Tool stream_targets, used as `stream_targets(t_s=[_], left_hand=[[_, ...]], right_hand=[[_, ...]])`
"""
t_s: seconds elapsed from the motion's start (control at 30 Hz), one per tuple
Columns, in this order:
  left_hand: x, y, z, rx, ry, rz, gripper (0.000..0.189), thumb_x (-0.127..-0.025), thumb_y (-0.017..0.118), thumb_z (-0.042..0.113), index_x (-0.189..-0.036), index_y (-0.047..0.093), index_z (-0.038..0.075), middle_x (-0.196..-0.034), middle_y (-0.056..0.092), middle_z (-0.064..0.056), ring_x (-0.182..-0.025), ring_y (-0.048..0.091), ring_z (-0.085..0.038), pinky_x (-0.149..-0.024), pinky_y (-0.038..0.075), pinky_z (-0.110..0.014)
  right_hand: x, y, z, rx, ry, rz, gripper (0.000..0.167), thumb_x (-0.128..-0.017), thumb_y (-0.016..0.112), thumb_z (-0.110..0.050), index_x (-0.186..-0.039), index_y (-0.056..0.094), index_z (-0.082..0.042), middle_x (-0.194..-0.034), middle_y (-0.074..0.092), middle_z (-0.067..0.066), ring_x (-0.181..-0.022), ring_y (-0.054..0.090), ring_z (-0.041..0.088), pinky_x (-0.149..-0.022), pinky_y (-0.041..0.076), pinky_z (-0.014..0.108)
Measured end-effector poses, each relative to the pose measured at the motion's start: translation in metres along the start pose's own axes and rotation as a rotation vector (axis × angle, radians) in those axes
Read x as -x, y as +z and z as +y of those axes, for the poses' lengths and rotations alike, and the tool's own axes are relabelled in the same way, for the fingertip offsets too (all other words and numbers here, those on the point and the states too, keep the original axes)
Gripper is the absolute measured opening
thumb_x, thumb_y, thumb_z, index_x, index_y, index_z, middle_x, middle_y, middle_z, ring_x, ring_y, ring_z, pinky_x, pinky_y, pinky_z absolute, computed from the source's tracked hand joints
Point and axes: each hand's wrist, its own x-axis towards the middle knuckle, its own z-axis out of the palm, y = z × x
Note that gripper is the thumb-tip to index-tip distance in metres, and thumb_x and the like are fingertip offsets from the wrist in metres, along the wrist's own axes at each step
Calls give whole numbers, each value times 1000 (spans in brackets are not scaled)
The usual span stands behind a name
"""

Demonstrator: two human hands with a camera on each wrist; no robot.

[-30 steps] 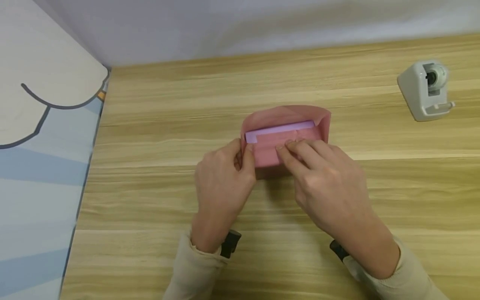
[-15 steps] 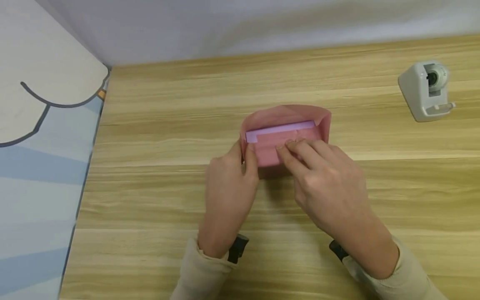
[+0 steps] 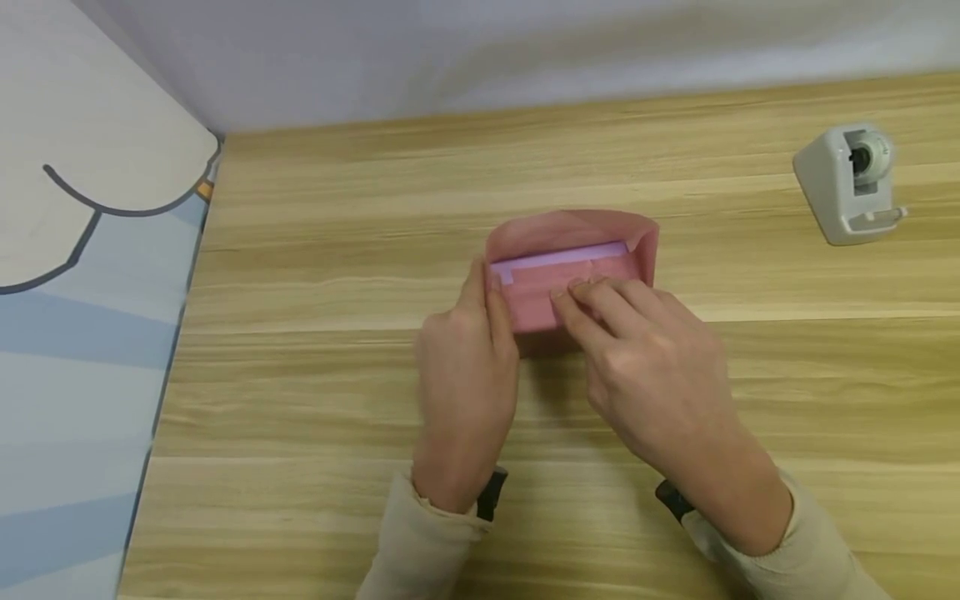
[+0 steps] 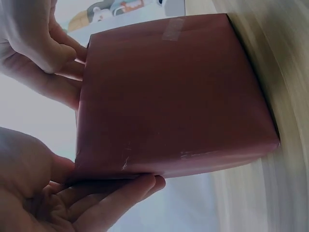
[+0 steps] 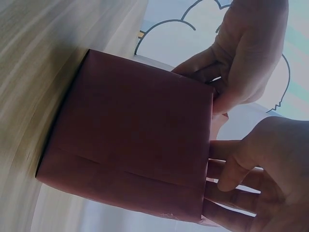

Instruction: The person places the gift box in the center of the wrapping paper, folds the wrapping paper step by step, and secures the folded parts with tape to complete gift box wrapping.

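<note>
A box wrapped in reddish-pink paper (image 3: 536,304) stands upright on the table, its top end facing the head camera. Part of the paper is folded down over that end, and a lavender strip of the box (image 3: 577,253) shows along the back and left corner. Behind it a paper flap (image 3: 573,229) stands up. My left hand (image 3: 468,375) grips the left side, thumb on the top edge and fingers along the wall. With its fingertips my right hand (image 3: 660,367) presses the folded paper on top. A piece of clear tape (image 4: 174,29) sticks to the wrapped side.
A white tape dispenser (image 3: 847,183) with a roll in it stands at the back right of the wood-grain table (image 3: 322,250). A pale wall (image 3: 487,58) rises behind the table, and a panel with a cartoon print (image 3: 82,333) borders it on the left.
My left hand has shifted slightly right and forward, its fingers now straighter along the box's left side. The right hand stays pressed on the folded paper.
</note>
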Motion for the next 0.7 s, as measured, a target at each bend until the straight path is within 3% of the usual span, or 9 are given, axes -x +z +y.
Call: stream_targets(t_s=[0.27, 0.37, 0.43, 0.5, 0.53, 0.6, 0.63, 0.67, 0.7], left_hand=[[-2, 0, 0, -1, 30, 60, 42, -113, 44, 26, -137, 67, 0, -56, 57, -5, -46, 44, -11, -38, 35, -27], [-3, -2, -4, 73, 48, 66, 44, -113, 43, 30, -137, 67, 2, -53, 47, 0, -45, 34, -7, -38, 29, -25], [-4, -5, -8, 143, 53, 52, 46, -113, 41, 32, -130, 72, 3, -58, 57, -2, -45, 28, -5, -38, 26, -24], [-4, -8, -13, 209, 47, 20, 49, -114, 38, 35, -133, 71, 4, -59, 58, -2, -45, 23, -5, -39, 25, -25], [-3, -9, -15, 235, 36, -3, 51, -114, 37, 37, -135, 69, 3, -60, 57, -3, -46, 25, -6, -39, 26, -26], [0, -10, -18, 283, -3, -60, 53, -113, 38, 39, -144, 61, 3, -88, 77, -12, -51, 52, -6, -48, 47, -24], [2, -9, -20, 297, -19, -88, 54, -112, 41, 40, -148, 56, 2, -104, 79, -14, -63, 66, -8, -57, 56, -25], [4, -8, -21, 313, -32, -115, 58, -111, 45, 39, -156, 44, 3, -105, 78, -14, -82, 75, -13, -71, 62, -27], [5, -5, -22, 329, -44, -140, 61, -110, 49, 38, -159, 39, 3, -118, 77, -14, -101, 76, -17, -84, 63, -30]], right_hand=[[-1, 0, 0, 5, -5, 2, 33, -91, 54, 8, -114, 78, 3, -105, 77, 16, -95, 70, 34, -81, 60, 45], [-1, 0, 0, 7, -5, -7, 33, -92, 55, 8, -114, 78, 3, -105, 77, 17, -95, 70, 34, -81, 60, 45], [-1, 0, 0, 5, -5, -5, 33, -91, 55, 8, -114, 78, 3, -105, 77, 17, -94, 70, 35, -81, 60, 45], [-1, 0, 0, 4, -2, -7, 32, -92, 55, 8, -113, 78, 3, -105, 77, 17, -94, 70, 35, -81, 60, 46], [-1, 0, 0, 4, -1, -7, 32, -92, 55, 8, -113, 78, 3, -105, 77, 17, -94, 71, 35, -81, 60, 46], [-1, -1, 0, 3, 0, -8, 32, -92, 55, 8, -113, 78, 3, -105, 77, 17, -94, 71, 35, -81, 60, 46], [-1, -1, 0, 0, 0, -7, 32, -91, 55, 8, -113, 78, 3, -105, 77, 17, -94, 71, 35, -82, 60, 46], [-1, -1, 0, -2, 0, -8, 33, -91, 55, 8, -114, 78, 3, -105, 77, 17, -94, 71, 35, -82, 60, 46], [0, -1, 0, -6, 0, -8, 33, -90, 56, 8, -114, 78, 3, -105, 77, 18, -94, 71, 35, -82, 61, 47]])
